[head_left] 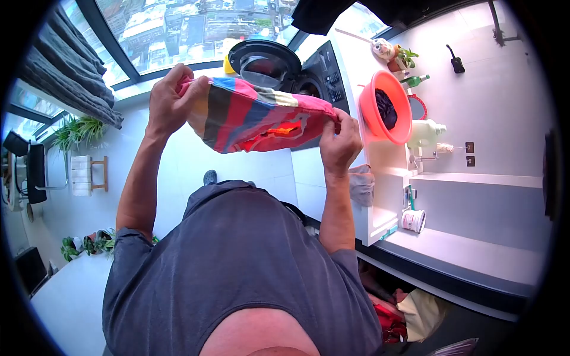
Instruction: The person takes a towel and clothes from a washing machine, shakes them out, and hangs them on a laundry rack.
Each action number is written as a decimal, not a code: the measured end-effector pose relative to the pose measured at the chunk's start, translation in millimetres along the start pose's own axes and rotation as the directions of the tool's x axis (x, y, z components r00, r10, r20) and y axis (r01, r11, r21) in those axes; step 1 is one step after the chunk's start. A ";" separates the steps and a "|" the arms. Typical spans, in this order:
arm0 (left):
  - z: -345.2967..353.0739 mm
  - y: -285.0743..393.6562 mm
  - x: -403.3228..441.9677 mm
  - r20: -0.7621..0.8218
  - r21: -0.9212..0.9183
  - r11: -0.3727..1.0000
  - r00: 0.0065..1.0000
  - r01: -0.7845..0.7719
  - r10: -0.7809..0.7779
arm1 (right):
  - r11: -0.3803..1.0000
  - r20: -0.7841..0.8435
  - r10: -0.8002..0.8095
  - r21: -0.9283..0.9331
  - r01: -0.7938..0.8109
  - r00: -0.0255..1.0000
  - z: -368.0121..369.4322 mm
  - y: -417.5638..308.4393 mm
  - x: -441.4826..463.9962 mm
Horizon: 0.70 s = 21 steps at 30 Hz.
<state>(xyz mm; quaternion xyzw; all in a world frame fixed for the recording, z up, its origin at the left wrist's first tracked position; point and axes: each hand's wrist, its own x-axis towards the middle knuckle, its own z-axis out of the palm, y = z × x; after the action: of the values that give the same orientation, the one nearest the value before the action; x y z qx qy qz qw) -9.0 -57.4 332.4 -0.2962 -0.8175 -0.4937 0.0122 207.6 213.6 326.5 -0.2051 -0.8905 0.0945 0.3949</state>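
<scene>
At upper center of the frame, my left grip (pixel 169 104) and right grip (pixel 340 145) clamp opposite ends of a striped cloth (pixel 243 115), below the open washer door (pixel 265 64). Should either pinch loosen, the cloth's hanging weight could drag that end toward the floor (pixel 264 172).

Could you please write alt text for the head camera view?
The left hand and right hand hold a striped, multicoloured cloth between them, near a washing machine with its door open. At right, a pink basin holds dark fabric.
</scene>
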 end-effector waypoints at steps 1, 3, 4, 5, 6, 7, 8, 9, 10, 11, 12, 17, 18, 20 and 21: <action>2.5 -9.3 2.1 0.025 -0.136 0.990 0.999 -0.034 0.038 | 1.000 -0.001 0.004 0.001 -0.004 1.000 -1.7 -0.4 0.5; 0.2 -13.7 2.3 0.045 -0.260 0.964 0.996 -0.061 0.075 | 0.965 0.101 0.182 0.173 -0.197 0.978 -4.9 -3.6 4.5; -2.7 -12.6 1.5 0.149 -0.270 0.963 0.988 0.000 0.042 | 0.964 0.103 0.178 0.184 -0.195 0.979 -4.3 -3.9 4.7; -6.1 -12.8 1.2 0.249 -0.276 0.959 0.968 0.063 0.008 | 0.957 0.114 0.204 0.186 -0.223 0.972 -4.8 -3.4 5.4; -10.1 -16.5 0.0 0.240 -0.270 0.961 0.971 0.066 0.001 | 0.950 0.128 0.229 0.186 -0.250 0.965 -5.1 -3.6 5.9; -12.4 -21.1 -1.5 0.319 -0.263 0.962 0.948 0.074 0.014 | 0.943 0.123 0.243 0.205 -0.264 0.962 -5.5 -3.2 6.9; -13.5 -24.5 -3.6 0.396 -0.256 0.963 0.918 0.083 0.026 | 0.943 0.129 0.235 0.210 -0.258 0.963 -5.1 -2.8 8.1; -12.3 -26.3 -6.0 0.434 -0.271 0.953 0.901 0.134 -0.003 | 0.954 0.112 0.213 0.190 -0.232 0.971 -5.4 -2.1 9.3; -11.8 -27.5 -9.8 0.430 -0.274 0.952 0.903 0.139 -0.008 | 0.965 0.095 0.192 0.166 -0.205 0.977 -6.1 -2.0 9.6; -11.4 -28.8 -14.5 0.471 -0.339 0.930 0.881 0.144 0.035 | 0.956 0.104 0.213 0.183 -0.229 0.972 -6.7 -3.7 10.7; -11.3 -31.2 -18.9 0.505 -0.402 0.903 0.860 0.153 0.079 | 0.958 0.113 0.203 0.182 -0.222 0.973 -6.8 -1.8 10.3; 0.3 -47.7 -45.4 0.558 -0.732 0.560 0.813 0.387 0.167 | 0.887 0.224 0.318 0.273 -0.372 0.921 -14.2 13.3 12.8; 3.3 -48.1 -48.6 0.561 -0.701 0.597 0.818 0.390 0.124 | 0.884 0.249 0.311 0.279 -0.375 0.917 -15.2 14.8 12.5; 15.1 -54.7 -54.4 0.536 -0.602 0.673 0.842 0.430 -0.060 | 0.852 0.283 0.290 0.358 -0.381 0.914 -15.1 10.9 12.0; 24.1 -55.7 -58.5 0.528 -0.609 0.664 0.847 0.434 -0.070 | 0.809 0.301 0.283 0.435 -0.395 0.911 -16.3 9.5 12.0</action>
<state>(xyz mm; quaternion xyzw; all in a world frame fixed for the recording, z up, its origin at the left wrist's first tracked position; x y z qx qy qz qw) 18.1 -84.2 257.3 -0.2658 -0.5757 -0.6803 -0.3676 215.1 227.6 342.3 -0.2436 -0.8247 0.4068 0.3084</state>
